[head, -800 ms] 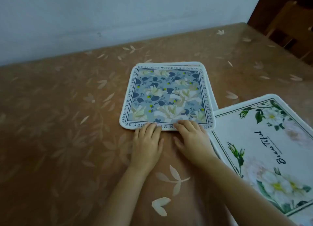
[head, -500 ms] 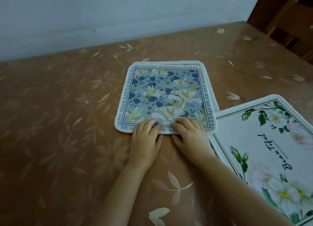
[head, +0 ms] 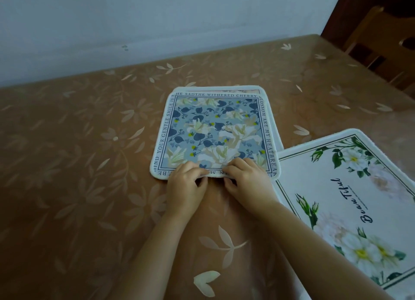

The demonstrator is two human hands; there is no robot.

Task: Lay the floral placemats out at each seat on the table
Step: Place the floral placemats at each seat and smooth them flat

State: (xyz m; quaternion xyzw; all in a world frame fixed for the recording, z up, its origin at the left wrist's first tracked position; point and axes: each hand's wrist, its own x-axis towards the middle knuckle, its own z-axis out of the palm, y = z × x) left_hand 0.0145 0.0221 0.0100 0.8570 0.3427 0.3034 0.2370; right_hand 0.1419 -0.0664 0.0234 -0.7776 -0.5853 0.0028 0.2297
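Observation:
A blue floral placemat (head: 215, 131) with lettering round its border lies on top of a small stack in the middle of the table. A paler mat (head: 224, 89) peeks out under its far edge. My left hand (head: 185, 187) and my right hand (head: 248, 182) sit side by side at the near edge, each pinching that edge of the blue mat between fingers on top and thumb below. The edge is lifted slightly off the table between them. A white placemat with green leaves and white flowers (head: 350, 200) lies flat to the right.
The table (head: 78, 165) wears a brown cloth with a pale leaf print and meets a light wall (head: 157, 18) at the back. A wooden chair (head: 386, 45) stands past the far right corner.
Both hands went from lying flat on the blue mat's near edge to curling round it, thumbs tucked under. The near edge has risen a little.

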